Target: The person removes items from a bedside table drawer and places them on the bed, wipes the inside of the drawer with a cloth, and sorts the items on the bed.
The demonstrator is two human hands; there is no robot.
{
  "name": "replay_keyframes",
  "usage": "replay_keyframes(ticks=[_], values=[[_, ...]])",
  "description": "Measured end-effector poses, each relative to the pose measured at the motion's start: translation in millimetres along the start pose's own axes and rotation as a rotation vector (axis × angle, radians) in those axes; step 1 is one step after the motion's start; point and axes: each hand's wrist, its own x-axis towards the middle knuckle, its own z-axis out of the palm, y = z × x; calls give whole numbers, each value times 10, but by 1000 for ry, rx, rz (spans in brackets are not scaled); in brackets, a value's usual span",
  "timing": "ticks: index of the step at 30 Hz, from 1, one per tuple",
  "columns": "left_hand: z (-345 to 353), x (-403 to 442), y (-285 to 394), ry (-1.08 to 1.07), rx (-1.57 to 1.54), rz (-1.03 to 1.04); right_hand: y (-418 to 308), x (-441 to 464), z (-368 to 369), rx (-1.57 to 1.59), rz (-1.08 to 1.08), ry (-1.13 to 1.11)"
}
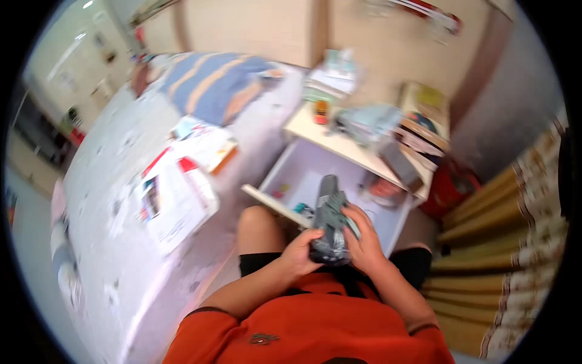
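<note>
Both hands hold a long dark grey bundle, partly shiny like plastic wrap, over the front of an open drawer. Blur hides its exact kind. My left hand grips its lower left side, thumb on top. On the right side, my right hand has its fingers curled over a loose grey-green part. Inside the pulled-out drawer lie a small teal item and a clear bag with something reddish.
On the nightstand top stand an orange item, a pale blue plastic bag and a grey box. Papers and a striped pillow lie on the bed at left. A yellow curtain hangs at right.
</note>
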Motion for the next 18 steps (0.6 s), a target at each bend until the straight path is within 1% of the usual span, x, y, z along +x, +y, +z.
replay_keyframes(ticks=[1,3,4,5,6,8,9,10,11,12,13,14,15,16,17,18], values=[[-17,-8,48,-24,-21,50,-61,-47,20,15,-40,-48],[9,-46,198,69,43,109,-132,-56,13,49,-104,-117],[69,-97,259,94,-21,132,-172,-52,-13,97,-106,-202],[66,-144,341,97,-22,156,-164,-61,-48,138,-101,-282],[57,-219,428,115,-26,193,-113,-92,-85,143,-113,-294],[83,-429,678,154,-50,283,21,-185,-175,821,424,-251],[116,-549,828,173,-69,341,122,-223,-233,905,419,-179],[104,-658,970,313,-69,467,170,-234,-290,969,434,-75],[67,-795,1162,384,-20,561,211,-249,-348,1028,450,34],[-44,-895,1362,481,-7,644,291,-272,-399,1003,501,170],[39,-1007,1548,589,-34,681,366,-290,-451,973,550,310],[-98,-1103,1783,607,26,757,403,-298,-510,980,615,407],[-255,-1182,2018,718,55,837,413,-312,-550,1008,608,442],[-469,-1296,2269,753,137,876,513,-346,-596,986,581,460],[-499,-1353,2438,836,199,921,633,-414,-638,954,555,490],[-729,-1414,2698,924,239,929,683,-454,-684,943,588,539]])
